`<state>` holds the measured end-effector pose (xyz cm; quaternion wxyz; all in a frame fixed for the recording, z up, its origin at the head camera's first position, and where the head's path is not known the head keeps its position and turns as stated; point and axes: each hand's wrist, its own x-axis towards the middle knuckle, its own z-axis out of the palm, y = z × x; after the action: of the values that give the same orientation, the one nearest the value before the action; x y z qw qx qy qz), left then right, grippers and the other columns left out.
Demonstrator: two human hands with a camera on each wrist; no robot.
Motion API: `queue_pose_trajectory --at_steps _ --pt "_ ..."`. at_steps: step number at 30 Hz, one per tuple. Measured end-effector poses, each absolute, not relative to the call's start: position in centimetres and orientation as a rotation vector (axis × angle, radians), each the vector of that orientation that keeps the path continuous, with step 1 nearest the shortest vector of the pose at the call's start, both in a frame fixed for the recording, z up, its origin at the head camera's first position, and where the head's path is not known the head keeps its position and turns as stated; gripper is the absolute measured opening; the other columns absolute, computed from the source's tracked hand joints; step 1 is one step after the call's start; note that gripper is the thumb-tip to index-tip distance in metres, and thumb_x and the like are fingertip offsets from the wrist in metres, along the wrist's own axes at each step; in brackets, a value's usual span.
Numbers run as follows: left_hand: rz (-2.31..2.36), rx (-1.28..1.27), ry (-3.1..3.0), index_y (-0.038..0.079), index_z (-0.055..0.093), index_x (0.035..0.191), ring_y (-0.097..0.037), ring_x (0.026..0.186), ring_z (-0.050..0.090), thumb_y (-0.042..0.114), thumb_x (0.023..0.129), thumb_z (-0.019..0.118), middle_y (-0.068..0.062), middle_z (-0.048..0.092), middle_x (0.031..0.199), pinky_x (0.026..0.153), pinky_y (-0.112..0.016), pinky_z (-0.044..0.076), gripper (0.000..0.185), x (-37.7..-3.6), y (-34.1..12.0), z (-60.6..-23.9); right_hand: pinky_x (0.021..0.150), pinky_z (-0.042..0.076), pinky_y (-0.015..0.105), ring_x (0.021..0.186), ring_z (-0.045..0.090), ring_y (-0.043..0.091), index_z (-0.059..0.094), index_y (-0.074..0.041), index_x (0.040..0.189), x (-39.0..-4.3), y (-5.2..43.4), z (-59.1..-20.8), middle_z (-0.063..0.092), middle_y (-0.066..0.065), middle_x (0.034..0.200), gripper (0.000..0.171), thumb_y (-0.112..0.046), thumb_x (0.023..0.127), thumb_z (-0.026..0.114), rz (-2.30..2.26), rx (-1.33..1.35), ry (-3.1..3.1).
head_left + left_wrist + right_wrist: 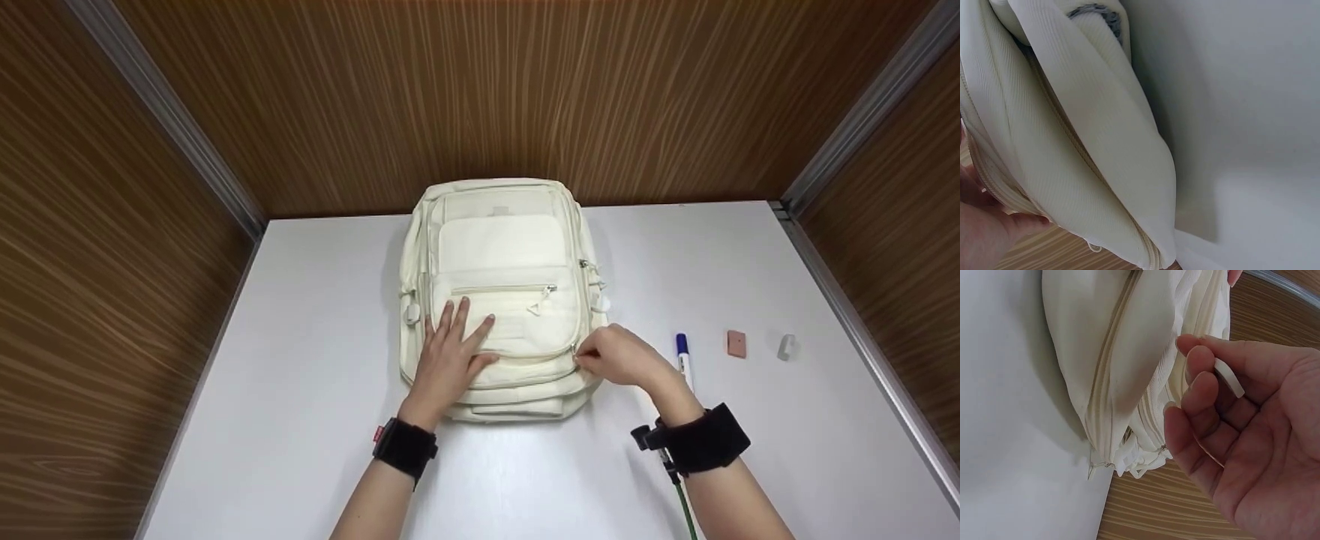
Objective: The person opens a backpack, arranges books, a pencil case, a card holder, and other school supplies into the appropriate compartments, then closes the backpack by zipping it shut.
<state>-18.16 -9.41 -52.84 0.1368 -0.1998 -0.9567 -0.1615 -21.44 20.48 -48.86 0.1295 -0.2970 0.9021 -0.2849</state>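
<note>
Head | left hand (448,358) flat on backpack (501,247) | right hand (621,355) pinching zipper pull (1229,378) | marker (683,352) nearby

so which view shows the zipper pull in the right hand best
The right wrist view: the zipper pull shows close up, a white tab pinched by the right hand beside the backpack. In the head view the right hand hides it at the backpack's side. The left wrist view shows only fabric.
</note>
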Motion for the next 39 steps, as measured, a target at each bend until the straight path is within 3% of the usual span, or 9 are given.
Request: queue_pose_trajectory --at_steps 7,18,26,34,39 --pt "-0.462 -0.578 -2.782 0.022 0.050 0.145 -0.045 0.143 0.020 0.051 0.092 0.057 -0.023 0.024 0.156 0.109 -0.067 0.016 0.061 -18.2 -9.4 -52.6 0.045 0.031 0.022 0.046 0.037 0.002 0.067 -0.007 0.065 -20.9 19.4 -48.5 0.043 -0.014 0.053 0.023 -0.002 0.087 0.064 -0.893 -0.946 2.549" --pt "-0.453 -0.575 -2.812 0.023 0.050 0.145 -0.045 0.143 0.020 0.052 0.092 0.056 -0.023 0.024 0.156 0.109 -0.066 0.015 0.061 -18.3 -9.4 -52.5 0.046 0.035 0.022 0.047 0.040 0.001 0.068 -0.007 0.067 -20.0 17.0 -48.9 0.044 -0.015 0.054 0.023 -0.004 0.089 0.066 -0.944 -1.072 2.530" --pt "-0.420 -0.583 -2.774 0.022 0.052 0.144 -0.045 0.142 0.021 0.052 0.091 0.058 -0.024 0.025 0.156 0.108 -0.067 0.017 0.061 -18.2 -9.4 -52.7 0.050 0.038 0.023 0.050 0.042 0.001 0.071 -0.010 0.076 -19.3 14.4 -48.8 0.049 -0.014 0.058 0.017 -0.007 0.092 0.065 -0.936 -1.077 2.557" --pt "-0.336 -0.591 -2.783 0.023 0.050 0.145 -0.044 0.143 0.021 0.055 0.091 0.058 -0.022 0.024 0.157 0.108 -0.067 0.018 0.063 -18.1 -9.5 -52.6 0.057 0.046 0.025 0.060 0.051 0.004 0.074 -0.003 0.090 -18.6 13.2 -49.1 0.066 -0.003 0.074 0.009 -0.006 0.090 0.066 -1.013 -1.044 2.613" --pt "-0.221 -0.630 -2.677 0.019 0.059 0.136 -0.038 0.135 0.038 0.055 0.087 0.065 -0.015 0.045 0.145 0.107 -0.069 0.018 0.061 -17.8 -9.0 -52.2 0.048 0.039 0.022 0.050 0.046 0.002 0.074 -0.007 0.078 -18.6 13.2 -48.7 0.061 -0.008 0.062 0.013 -0.010 0.088 0.067 -1.142 -0.871 2.647"
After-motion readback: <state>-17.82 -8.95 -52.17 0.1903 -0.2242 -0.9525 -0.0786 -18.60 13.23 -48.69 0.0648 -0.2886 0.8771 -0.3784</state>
